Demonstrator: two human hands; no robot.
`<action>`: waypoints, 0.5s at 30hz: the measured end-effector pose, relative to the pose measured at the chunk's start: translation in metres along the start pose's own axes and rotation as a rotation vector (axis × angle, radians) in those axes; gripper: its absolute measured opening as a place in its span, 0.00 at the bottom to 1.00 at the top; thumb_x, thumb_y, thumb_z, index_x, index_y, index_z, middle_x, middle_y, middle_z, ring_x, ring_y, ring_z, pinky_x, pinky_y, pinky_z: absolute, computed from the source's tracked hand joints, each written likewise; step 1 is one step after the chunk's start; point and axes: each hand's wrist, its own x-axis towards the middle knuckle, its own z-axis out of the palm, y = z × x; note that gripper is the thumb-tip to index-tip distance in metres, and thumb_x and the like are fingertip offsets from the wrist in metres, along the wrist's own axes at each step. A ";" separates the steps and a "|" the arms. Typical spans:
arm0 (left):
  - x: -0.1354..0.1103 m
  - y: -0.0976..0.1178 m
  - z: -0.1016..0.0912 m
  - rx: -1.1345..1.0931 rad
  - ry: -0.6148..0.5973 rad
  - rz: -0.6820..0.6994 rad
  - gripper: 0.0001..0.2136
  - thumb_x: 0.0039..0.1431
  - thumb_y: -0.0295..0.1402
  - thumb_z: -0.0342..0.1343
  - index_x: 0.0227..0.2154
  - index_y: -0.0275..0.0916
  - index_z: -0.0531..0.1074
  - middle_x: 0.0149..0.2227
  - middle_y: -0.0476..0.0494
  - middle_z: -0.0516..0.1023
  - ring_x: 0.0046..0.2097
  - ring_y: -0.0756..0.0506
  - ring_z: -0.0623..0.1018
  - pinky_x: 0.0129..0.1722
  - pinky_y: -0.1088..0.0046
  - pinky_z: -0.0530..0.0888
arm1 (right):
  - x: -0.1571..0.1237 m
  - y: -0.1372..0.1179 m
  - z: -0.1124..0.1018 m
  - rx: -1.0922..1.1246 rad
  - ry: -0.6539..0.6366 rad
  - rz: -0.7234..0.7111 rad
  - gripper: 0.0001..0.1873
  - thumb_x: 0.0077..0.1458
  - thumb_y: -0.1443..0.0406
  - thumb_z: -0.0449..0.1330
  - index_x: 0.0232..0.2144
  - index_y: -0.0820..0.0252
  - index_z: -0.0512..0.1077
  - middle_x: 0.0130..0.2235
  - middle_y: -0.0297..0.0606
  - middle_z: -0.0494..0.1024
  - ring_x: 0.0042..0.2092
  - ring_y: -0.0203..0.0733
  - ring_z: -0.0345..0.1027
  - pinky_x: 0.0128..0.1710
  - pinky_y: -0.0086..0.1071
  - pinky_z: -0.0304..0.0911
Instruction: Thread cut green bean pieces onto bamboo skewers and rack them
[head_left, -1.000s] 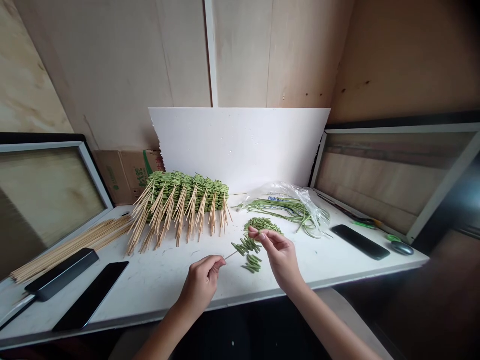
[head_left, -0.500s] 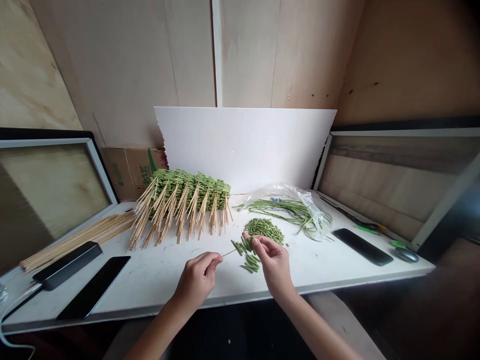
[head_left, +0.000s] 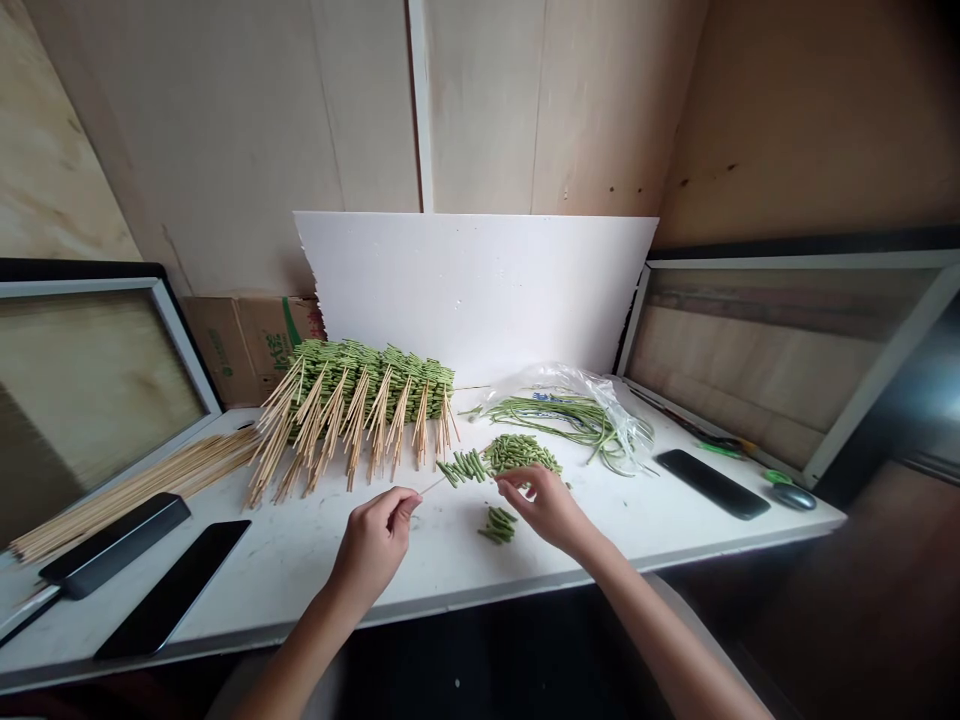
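My left hand (head_left: 373, 541) pinches the bare end of a thin bamboo skewer (head_left: 433, 485) that carries a row of short green bean pieces (head_left: 463, 467), held above the white table (head_left: 300, 560). At the skewer's far tip is my right hand (head_left: 544, 506), its fingers pinched together; whether it holds a bean piece I cannot tell. A small heap of cut bean pieces (head_left: 498, 524) lies under my right hand, and a bigger heap (head_left: 522, 453) lies just behind it.
A stack of finished bean skewers (head_left: 360, 395) lies at the back, bare skewers (head_left: 135, 490) at the left, long uncut beans on a plastic bag (head_left: 577, 415) at the right. Two dark phones (head_left: 169, 600) and a black block (head_left: 112, 545) lie front left; another phone (head_left: 711, 483) right.
My left hand has lifted the loaded skewer up and to the left, away from the small heap. My right hand has followed, staying at the skewer's tip.
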 end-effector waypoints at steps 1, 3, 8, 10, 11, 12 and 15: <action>0.000 -0.001 0.000 0.004 -0.003 0.000 0.13 0.70 0.35 0.50 0.32 0.39 0.76 0.23 0.49 0.76 0.23 0.49 0.73 0.27 0.76 0.68 | 0.000 0.006 -0.003 -0.071 -0.021 -0.016 0.14 0.56 0.51 0.65 0.29 0.52 0.84 0.31 0.41 0.84 0.35 0.51 0.76 0.43 0.46 0.72; -0.001 -0.002 0.001 0.013 -0.007 0.000 0.13 0.70 0.35 0.50 0.32 0.39 0.76 0.22 0.49 0.74 0.23 0.49 0.72 0.26 0.76 0.67 | -0.003 0.016 -0.005 -0.159 -0.031 -0.012 0.12 0.51 0.53 0.69 0.22 0.52 0.82 0.26 0.41 0.82 0.34 0.52 0.74 0.44 0.45 0.70; -0.002 -0.002 0.001 0.012 -0.030 -0.007 0.14 0.70 0.35 0.50 0.32 0.38 0.76 0.22 0.50 0.74 0.23 0.50 0.71 0.27 0.77 0.66 | -0.007 0.027 0.002 -0.322 -0.087 0.079 0.06 0.46 0.59 0.71 0.22 0.53 0.82 0.26 0.42 0.81 0.40 0.56 0.75 0.43 0.42 0.69; -0.002 -0.001 0.001 0.014 -0.042 -0.010 0.14 0.70 0.36 0.50 0.32 0.38 0.76 0.22 0.49 0.74 0.23 0.50 0.70 0.26 0.77 0.66 | -0.006 0.028 0.006 -0.350 -0.102 0.082 0.06 0.48 0.61 0.70 0.21 0.54 0.82 0.26 0.43 0.82 0.40 0.56 0.75 0.43 0.42 0.69; -0.002 -0.001 0.002 0.014 -0.047 -0.009 0.14 0.70 0.36 0.50 0.32 0.38 0.76 0.22 0.49 0.73 0.23 0.50 0.70 0.26 0.77 0.66 | -0.006 0.029 0.007 -0.357 -0.105 0.085 0.07 0.48 0.62 0.70 0.21 0.54 0.81 0.26 0.43 0.82 0.40 0.56 0.75 0.43 0.42 0.69; -0.002 -0.001 0.002 0.014 -0.049 -0.006 0.14 0.70 0.36 0.50 0.32 0.38 0.76 0.22 0.49 0.73 0.23 0.50 0.70 0.26 0.77 0.66 | -0.006 0.030 0.008 -0.359 -0.106 0.089 0.07 0.48 0.62 0.70 0.21 0.54 0.81 0.27 0.43 0.82 0.40 0.56 0.75 0.42 0.41 0.69; -0.002 -0.001 0.002 0.010 -0.053 0.005 0.14 0.70 0.36 0.49 0.32 0.38 0.77 0.22 0.50 0.72 0.23 0.50 0.70 0.26 0.77 0.65 | -0.004 0.036 0.009 -0.359 -0.079 0.084 0.07 0.49 0.63 0.70 0.22 0.56 0.81 0.29 0.45 0.82 0.41 0.56 0.75 0.44 0.42 0.69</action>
